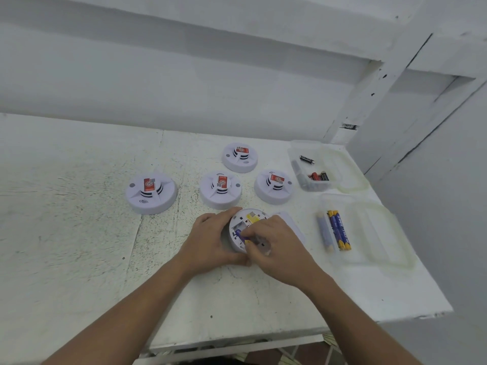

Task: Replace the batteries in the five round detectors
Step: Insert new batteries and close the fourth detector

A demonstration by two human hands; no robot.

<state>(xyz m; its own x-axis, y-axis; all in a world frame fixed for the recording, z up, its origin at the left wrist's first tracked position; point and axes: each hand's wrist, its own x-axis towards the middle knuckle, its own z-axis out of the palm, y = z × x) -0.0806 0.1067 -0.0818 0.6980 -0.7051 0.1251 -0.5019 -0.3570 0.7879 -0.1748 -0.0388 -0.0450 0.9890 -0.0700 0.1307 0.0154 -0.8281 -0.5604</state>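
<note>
An opened round detector [241, 223] lies upside down near the table's middle, its battery bay showing. My left hand [210, 241] grips its left rim. My right hand [274, 243] pinches a blue and yellow battery [243, 237] down in the bay. Its removed cover [290, 219] lies just behind my right hand. The other white detectors with red labels stand face up behind: one at the left [151, 192], one in the middle [220, 189], one at the right [274, 186] and one further back [239, 157].
A clear box [332, 248] at the right holds blue and yellow batteries [338, 230], its lid [379, 233] beside it. Further back, another clear box [303, 167] holds black and red batteries [317, 176]. The white table [79, 246] ends at the right and front; walls stand behind.
</note>
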